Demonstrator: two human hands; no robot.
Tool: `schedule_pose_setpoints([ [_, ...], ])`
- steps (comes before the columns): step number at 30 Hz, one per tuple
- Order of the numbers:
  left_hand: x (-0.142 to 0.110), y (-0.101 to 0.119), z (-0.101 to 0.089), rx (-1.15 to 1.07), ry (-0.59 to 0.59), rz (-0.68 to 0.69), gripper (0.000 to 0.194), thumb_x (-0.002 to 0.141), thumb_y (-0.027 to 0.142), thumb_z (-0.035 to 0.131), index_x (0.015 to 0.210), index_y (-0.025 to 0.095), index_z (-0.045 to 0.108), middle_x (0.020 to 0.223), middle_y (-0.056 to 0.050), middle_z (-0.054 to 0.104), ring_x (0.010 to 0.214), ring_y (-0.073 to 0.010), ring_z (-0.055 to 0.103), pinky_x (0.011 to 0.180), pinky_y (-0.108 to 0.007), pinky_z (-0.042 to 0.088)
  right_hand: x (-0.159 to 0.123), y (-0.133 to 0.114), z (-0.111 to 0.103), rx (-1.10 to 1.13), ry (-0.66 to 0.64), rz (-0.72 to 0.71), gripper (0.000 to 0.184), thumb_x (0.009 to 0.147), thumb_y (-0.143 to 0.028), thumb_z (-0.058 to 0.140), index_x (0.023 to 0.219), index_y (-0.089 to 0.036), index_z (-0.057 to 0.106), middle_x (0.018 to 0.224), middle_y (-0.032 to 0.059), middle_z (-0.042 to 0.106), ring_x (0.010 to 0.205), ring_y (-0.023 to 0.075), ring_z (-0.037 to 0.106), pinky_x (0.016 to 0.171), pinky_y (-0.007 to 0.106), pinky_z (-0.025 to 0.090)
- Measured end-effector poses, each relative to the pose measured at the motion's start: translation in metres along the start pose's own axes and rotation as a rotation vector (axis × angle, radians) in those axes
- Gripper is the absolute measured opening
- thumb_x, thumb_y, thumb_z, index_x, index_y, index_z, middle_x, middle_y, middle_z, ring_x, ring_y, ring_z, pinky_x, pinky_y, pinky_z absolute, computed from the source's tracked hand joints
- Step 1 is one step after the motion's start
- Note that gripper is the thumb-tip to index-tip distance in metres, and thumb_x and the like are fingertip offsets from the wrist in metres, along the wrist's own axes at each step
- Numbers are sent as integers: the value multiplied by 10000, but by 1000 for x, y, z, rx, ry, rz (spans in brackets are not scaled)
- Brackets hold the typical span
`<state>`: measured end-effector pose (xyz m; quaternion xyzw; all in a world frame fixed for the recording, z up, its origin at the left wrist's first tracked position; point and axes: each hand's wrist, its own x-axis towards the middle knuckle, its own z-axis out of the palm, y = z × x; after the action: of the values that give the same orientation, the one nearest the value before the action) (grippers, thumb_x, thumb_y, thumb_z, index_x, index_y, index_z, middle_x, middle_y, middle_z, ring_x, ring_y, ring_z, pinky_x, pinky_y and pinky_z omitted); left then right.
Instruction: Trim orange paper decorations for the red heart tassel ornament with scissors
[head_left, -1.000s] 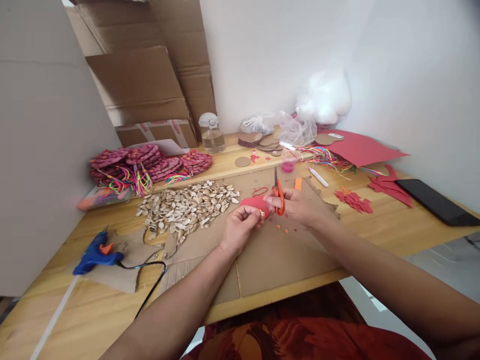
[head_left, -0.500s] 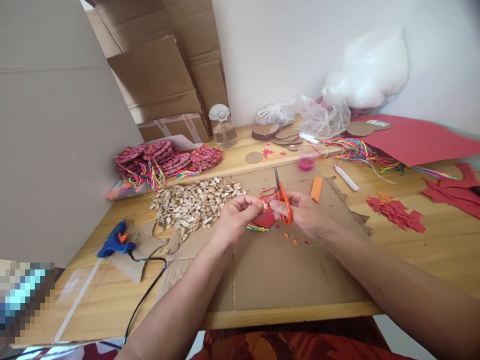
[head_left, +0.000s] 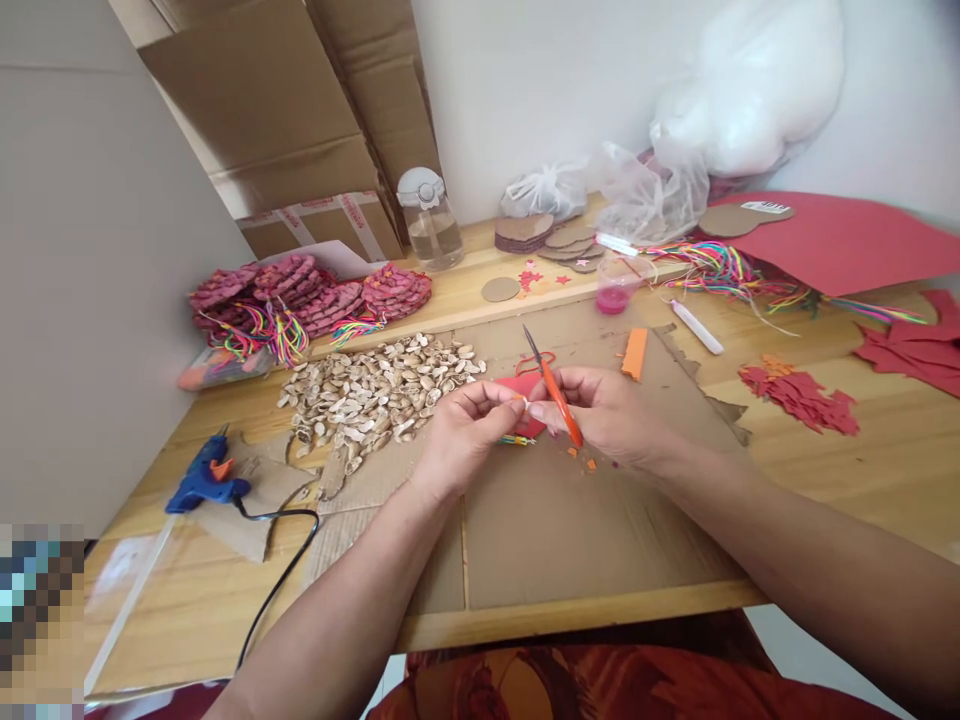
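Note:
My left hand [head_left: 469,425] pinches a tiny orange-and-white piece [head_left: 521,401] between thumb and fingertips. Close beside it, my right hand [head_left: 600,410] holds orange-handled scissors [head_left: 555,395], their dark blades pointing up and away from me. The right thumb and fingertips also meet at the small piece. Beneath the hands, partly covered, lies a red paper shape [head_left: 523,385] with a short bundle of coloured cords [head_left: 517,440]. Small orange scraps [head_left: 591,464] lie on the cardboard sheet [head_left: 555,540] under my wrists.
Peanut shells [head_left: 382,395] are heaped left of my hands. A blue glue gun [head_left: 206,475] with a black cord lies further left. A cup of pink liquid [head_left: 613,298], an orange strip [head_left: 634,354] and red scraps [head_left: 802,398] are to the right. A water bottle [head_left: 435,235] stands behind.
The scissors have turned, their tips swinging left and the handles now seen edge-on. My right fingertips have closed in on the small piece. The whole view has shifted slightly.

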<state>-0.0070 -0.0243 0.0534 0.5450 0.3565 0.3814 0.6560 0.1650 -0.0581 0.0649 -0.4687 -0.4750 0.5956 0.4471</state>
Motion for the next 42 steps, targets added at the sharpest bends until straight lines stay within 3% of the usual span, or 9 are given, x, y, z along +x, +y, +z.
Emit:
schedule_pose_setpoints([
  [10,1,-4,2,-38,-5,-34,189,746,296,717,758,127,634,707,-42,697,643,-127,643,662,-254,509,3,11,2,0,41,-45,279,676,-372,750,818,-151,657,694,14,637,597,113,528,531,238,381],
  [16,1,-4,2,-42,-18,-28,191,771,304,703,773,127,630,713,-40,692,654,-118,638,655,-235,492,3,11,4,15,121,-31,236,657,-344,752,709,-156,619,563,-45,537,494,72,425,477,224,300],
  [30,-1,-14,6,-234,-11,-115,186,779,292,705,793,123,629,725,-38,668,639,-97,603,614,-213,437,4,11,9,150,114,-55,213,643,-309,755,638,-164,601,542,-45,529,516,85,472,533,244,382],
  [36,-1,-13,6,-222,22,-126,190,764,292,714,772,121,631,713,-38,667,637,-104,607,629,-220,444,5,13,7,115,116,-22,272,639,-372,774,684,-158,611,579,-38,538,535,82,462,532,235,376],
  [42,2,-8,1,-173,33,-124,182,730,282,732,739,129,635,667,-12,652,575,-82,560,604,-212,433,4,10,1,89,9,-13,274,664,-354,768,816,-157,657,712,-9,601,626,98,512,578,232,400],
])
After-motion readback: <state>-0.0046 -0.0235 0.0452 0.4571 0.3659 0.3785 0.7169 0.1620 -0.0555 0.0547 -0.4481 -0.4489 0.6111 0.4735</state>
